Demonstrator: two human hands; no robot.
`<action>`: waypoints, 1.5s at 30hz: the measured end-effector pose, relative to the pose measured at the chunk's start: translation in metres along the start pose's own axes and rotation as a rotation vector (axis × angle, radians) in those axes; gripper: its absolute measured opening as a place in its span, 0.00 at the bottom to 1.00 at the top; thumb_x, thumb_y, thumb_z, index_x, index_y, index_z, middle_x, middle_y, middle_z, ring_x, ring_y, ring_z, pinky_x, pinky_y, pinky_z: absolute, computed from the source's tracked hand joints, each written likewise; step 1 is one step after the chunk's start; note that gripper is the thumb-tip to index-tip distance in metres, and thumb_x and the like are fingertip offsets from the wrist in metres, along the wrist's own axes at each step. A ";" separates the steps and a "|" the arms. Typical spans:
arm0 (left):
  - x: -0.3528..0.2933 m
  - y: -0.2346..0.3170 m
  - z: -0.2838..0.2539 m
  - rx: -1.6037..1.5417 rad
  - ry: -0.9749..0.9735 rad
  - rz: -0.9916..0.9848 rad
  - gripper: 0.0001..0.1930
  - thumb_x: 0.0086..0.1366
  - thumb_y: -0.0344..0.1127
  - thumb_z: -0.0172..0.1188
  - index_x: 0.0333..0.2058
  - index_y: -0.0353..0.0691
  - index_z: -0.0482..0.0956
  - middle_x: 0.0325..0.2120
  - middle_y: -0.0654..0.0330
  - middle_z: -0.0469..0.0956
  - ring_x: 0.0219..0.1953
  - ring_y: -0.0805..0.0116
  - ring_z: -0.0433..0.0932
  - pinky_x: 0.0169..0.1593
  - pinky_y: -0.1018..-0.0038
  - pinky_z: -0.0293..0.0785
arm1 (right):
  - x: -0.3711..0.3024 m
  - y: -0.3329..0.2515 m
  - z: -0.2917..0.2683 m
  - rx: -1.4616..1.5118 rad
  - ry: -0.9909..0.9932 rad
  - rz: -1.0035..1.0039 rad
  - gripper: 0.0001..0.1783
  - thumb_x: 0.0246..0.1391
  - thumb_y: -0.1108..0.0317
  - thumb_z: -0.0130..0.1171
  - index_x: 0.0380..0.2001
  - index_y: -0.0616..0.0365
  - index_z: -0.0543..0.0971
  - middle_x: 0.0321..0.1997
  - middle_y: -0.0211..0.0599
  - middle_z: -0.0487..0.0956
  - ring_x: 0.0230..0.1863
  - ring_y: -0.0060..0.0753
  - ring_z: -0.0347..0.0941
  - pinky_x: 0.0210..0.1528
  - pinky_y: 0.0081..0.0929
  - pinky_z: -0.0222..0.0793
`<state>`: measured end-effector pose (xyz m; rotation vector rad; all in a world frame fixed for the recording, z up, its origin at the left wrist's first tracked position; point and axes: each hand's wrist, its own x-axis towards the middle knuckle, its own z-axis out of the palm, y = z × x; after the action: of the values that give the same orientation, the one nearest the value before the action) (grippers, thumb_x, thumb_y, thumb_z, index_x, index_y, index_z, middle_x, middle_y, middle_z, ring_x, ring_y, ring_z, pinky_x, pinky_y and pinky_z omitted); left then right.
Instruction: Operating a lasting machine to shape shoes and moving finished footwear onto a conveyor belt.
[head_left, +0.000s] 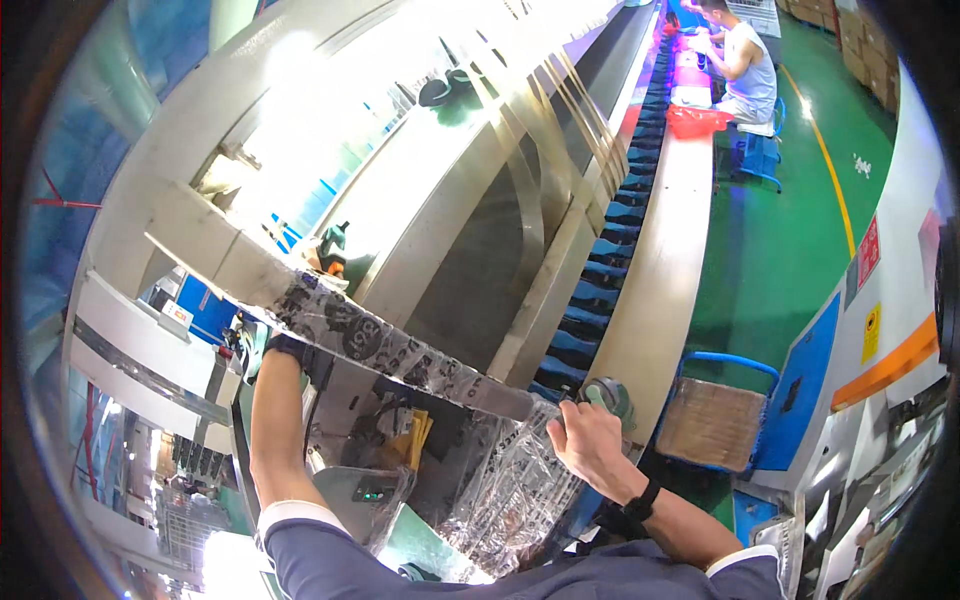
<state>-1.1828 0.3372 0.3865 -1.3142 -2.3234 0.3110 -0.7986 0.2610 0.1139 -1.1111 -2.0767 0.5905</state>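
Head view: printed clear film (515, 490) crumpled just left of and below right hand (592, 445). Probably light, limp, slippery and easily torn; best gripped by a gathered fold. Right fingers (568, 418) curled near green disc (614, 397); cannot tell whether pinching anything. Left forearm (275, 425) raised, left fingers hidden: cannot tell.

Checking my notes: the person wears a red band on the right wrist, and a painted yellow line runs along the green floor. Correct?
The head view shows a black band behind the right hand, not a red one. The yellow line and green floor are right.
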 end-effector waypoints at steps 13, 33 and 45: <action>-0.298 0.003 -0.135 -0.899 0.292 -0.096 0.31 0.51 0.30 0.67 0.56 0.34 0.72 0.41 0.52 0.80 0.42 0.67 0.79 0.47 0.70 0.75 | -0.006 0.001 -0.003 0.066 0.057 -0.110 0.15 0.52 0.61 0.58 0.22 0.63 0.75 0.23 0.49 0.78 0.28 0.48 0.76 0.31 0.42 0.73; -0.492 0.117 0.043 -1.214 0.052 0.526 0.38 0.57 0.41 0.68 0.61 0.30 0.62 0.65 0.33 0.49 0.66 0.37 0.56 0.63 0.55 0.62 | -0.076 -0.116 -0.082 0.260 -0.458 -0.310 0.43 0.43 0.58 0.69 0.60 0.64 0.62 0.47 0.59 0.77 0.48 0.56 0.76 0.50 0.43 0.72; -0.484 0.104 0.078 -1.283 0.268 0.338 0.22 0.57 0.35 0.66 0.48 0.32 0.76 0.58 0.44 0.67 0.55 0.46 0.73 0.55 0.60 0.72 | -0.071 -0.152 -0.055 -0.311 -0.333 -0.262 0.32 0.42 0.59 0.69 0.47 0.66 0.69 0.26 0.52 0.80 0.32 0.53 0.80 0.35 0.45 0.76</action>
<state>-0.9272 -0.0201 0.1446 -2.0723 -1.9771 -1.3873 -0.8096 0.1247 0.2249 -0.9282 -2.6207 0.3473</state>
